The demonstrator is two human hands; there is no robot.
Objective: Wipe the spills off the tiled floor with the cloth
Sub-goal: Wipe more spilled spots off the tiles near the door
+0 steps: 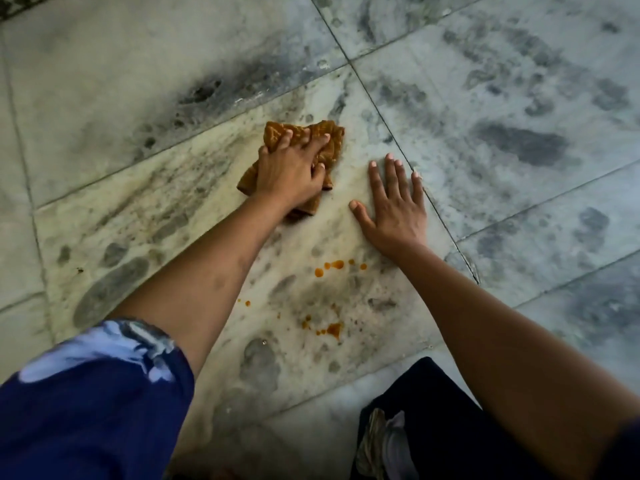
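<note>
From the head camera, the left hand point(289, 171) presses down on the crumpled orange-brown cloth point(304, 157), fingers bunched into it, on the pale marbled tiled floor point(138, 81). The right hand point(394, 206) lies flat and spread wide, probably for balance. Orange spills point(332, 265) sit nearer, not wiped yet.
</note>
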